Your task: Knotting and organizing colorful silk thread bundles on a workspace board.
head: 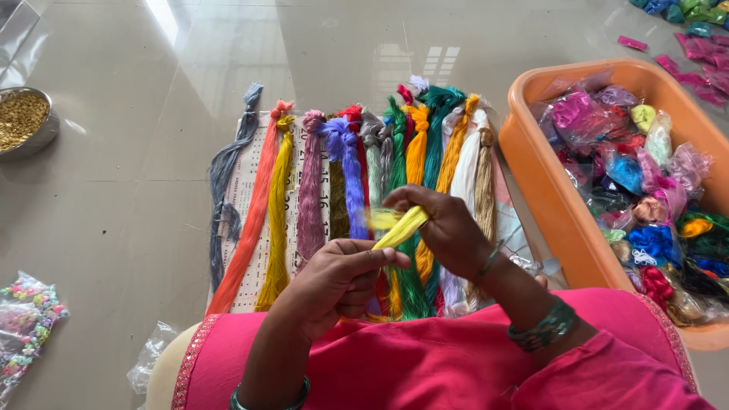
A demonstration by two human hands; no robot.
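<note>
Pink-sleeved, both hands pinch a yellow thread bundle (401,226): the left hand (338,282) grips its lower end, the right hand (444,228) its upper end, above a row of skeins (349,205) laid on a printed sheet (244,182) on the floor. Many skeins lie sorted; an orange tub (550,205) of bagged thread remains full. A bowl (26,121) sits far left.

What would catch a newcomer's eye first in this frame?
Both hands, the left hand and right hand, grip a yellow thread bundle at centre. Behind them a row of coloured thread skeins lies fanned on a printed sheet on the floor, and an orange tub of bagged threads sits at right.
</note>
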